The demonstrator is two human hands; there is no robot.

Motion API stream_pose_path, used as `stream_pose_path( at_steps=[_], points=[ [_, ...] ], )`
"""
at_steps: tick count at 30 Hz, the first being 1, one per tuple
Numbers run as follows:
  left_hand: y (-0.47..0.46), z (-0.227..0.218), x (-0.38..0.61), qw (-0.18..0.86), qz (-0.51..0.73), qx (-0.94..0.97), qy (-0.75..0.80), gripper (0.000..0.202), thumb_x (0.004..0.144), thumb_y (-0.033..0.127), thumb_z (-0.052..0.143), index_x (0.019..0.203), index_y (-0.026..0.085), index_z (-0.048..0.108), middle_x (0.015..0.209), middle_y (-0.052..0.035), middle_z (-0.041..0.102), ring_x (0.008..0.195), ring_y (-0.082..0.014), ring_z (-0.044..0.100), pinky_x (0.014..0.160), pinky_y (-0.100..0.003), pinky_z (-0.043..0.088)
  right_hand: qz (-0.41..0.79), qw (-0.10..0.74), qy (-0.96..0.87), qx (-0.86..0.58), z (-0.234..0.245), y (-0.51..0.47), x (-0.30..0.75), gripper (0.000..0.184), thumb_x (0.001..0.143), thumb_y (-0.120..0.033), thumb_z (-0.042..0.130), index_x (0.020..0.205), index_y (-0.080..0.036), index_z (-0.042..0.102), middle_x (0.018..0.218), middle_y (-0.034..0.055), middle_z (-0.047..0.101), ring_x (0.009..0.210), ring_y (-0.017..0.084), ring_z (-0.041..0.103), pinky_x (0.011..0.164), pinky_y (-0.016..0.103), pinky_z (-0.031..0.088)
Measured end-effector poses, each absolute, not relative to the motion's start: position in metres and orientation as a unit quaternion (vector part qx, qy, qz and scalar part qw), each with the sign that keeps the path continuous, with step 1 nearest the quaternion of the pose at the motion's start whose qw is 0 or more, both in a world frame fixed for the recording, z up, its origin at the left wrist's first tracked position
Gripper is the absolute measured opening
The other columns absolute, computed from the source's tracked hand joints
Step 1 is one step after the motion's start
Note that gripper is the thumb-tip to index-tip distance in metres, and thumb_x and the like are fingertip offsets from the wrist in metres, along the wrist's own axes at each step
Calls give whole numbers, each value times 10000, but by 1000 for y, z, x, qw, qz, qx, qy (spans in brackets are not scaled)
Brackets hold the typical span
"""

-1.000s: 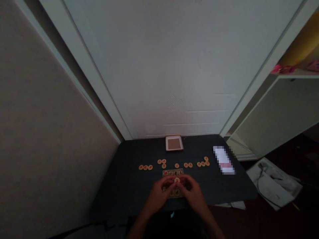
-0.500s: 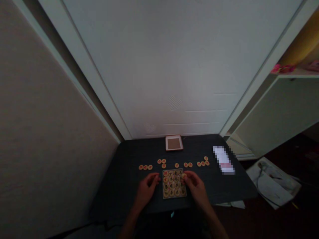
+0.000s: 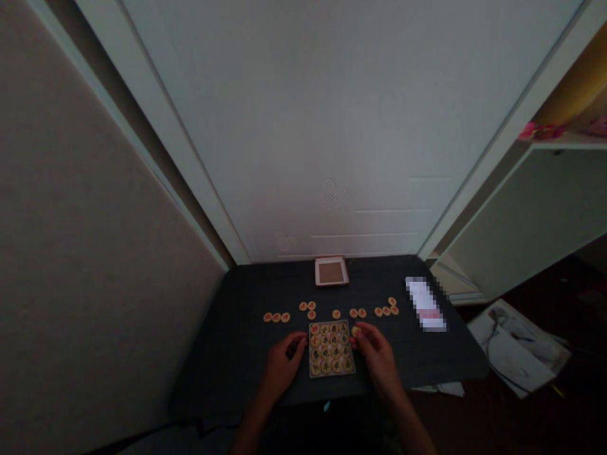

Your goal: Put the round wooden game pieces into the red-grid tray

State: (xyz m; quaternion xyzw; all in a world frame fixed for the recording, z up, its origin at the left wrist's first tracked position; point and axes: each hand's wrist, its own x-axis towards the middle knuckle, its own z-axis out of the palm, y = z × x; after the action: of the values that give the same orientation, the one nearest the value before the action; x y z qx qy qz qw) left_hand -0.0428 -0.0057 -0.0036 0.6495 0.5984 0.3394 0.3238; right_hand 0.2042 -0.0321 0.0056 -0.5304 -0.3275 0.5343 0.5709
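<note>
Right of the pale square box (image 3: 332, 375), right hand (image 3: 378, 355) holds a round cream disc (image 3: 355, 331): pinch lightly. Left hand (image 3: 283, 361), opposite, curls, grip unclear.

Left hand (image 3: 283, 361): parted from the right hand; a second ago at the piece above the tray, now just beside the tray's left rim.
Right hand (image 3: 378, 357): shifted rightward off the tray, now just beyond its right rim.
Piece (image 3: 356, 331): one; a second ago between the fingertips of both hands, half a second ago over the tray's right edge, now in the right hand alone, just beside the upper right corner.
Tray (image 3: 332, 375): formerly half covered by the hands, now exposed, four rows of four discs (image 3: 336, 352) showing.
</note>
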Motion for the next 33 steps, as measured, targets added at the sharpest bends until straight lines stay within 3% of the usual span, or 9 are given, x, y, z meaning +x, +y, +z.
stream_pose_path(
  at_steps=[8, 17, 33],
  points=[
    [-7, 0, -42, 313, 349, 648, 600, 291, 885, 446, 580, 990, 241, 757, 841, -24, 796, 711, -205, 722, 678, -293, 564, 541, 555, -333, -537, 17, -32, 201, 502, 679, -501, 835, 1077, -228, 699, 990, 54, 757, 919, 268, 699, 798, 357, 555],
    [-8, 1, -41, 325, 345, 643, 602, 310, 885, 456, 580, 1022, 237, 751, 889, -40, 798, 765, -217, 727, 708, -301, 567, 527, 556, -331, -551, 13, -33, 201, 430, 707, -546, 804, 957, -216, 690, 868, 29, 733, 792, 231, 689, 727, 317, 541],
    [-9, -2, -42, 326, 347, 645, 598, 283, 886, 436, 589, 1025, 251, 751, 889, -32, 799, 780, -223, 725, 741, -311, 560, 525, 550, -330, -560, 16, -31, 202, 574, 700, -632, 770, 1087, -211, 711, 951, 79, 767, 847, 291, 722, 782, 406, 571]
  ],
)
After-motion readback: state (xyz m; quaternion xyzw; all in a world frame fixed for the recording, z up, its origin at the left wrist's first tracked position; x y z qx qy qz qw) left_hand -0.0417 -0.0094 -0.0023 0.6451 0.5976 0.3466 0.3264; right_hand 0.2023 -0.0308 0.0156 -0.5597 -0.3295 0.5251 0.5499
